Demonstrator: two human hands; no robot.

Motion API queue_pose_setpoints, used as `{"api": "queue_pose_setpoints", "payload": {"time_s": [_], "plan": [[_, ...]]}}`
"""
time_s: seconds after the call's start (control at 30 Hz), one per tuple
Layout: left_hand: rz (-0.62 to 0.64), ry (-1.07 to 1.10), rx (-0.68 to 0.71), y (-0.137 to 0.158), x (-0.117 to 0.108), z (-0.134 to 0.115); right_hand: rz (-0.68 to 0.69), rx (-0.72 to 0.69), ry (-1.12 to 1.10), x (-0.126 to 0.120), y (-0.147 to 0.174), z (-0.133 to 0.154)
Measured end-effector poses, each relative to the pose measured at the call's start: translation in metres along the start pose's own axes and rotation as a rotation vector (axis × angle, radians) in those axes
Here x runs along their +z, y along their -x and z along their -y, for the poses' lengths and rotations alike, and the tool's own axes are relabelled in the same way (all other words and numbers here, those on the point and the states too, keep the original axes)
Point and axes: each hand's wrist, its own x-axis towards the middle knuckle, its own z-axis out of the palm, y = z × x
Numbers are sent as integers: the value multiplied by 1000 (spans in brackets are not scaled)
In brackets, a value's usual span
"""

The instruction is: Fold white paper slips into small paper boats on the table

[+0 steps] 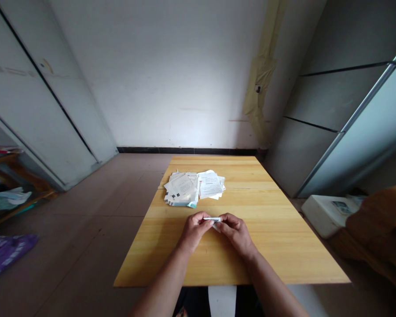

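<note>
Between my two hands is a small folded piece of white paper, held over the near middle of the wooden table. My left hand pinches its left end between thumb and fingers. At the other end, the thumb and fingers of my right hand close on the same paper. Part of the paper is hidden behind my fingertips. Beyond my hands lies a pile of printed sheets on the left, and a smaller stack of printed papers touches it on the right.
The light wooden table stands in front of me, its far edge towards a white wall. Grey cabinets rise at the right, above a white box. On the left are a wooden shelf and a purple bag.
</note>
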Motion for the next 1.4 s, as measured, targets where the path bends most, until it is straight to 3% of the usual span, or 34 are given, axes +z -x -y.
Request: {"api": "queue_pose_setpoints", "payload": {"time_s": [0.13,0.33,0.97,1.27,1.4], "plan": [[54,-29,22,0,2,2,4,4,-19,-3,1,1],[22,27,-26,0,1,1,-15,-6,-36,-5,0,-1],[69,-50,34,2,0,-5,7,-18,-33,-2,-2,-9],[8,93,38,-2,10,0,-115,-134,-85,0,-11,-15],[-40,122,58,-7,12,-3,-176,-188,13,3,-24,-15]]}}
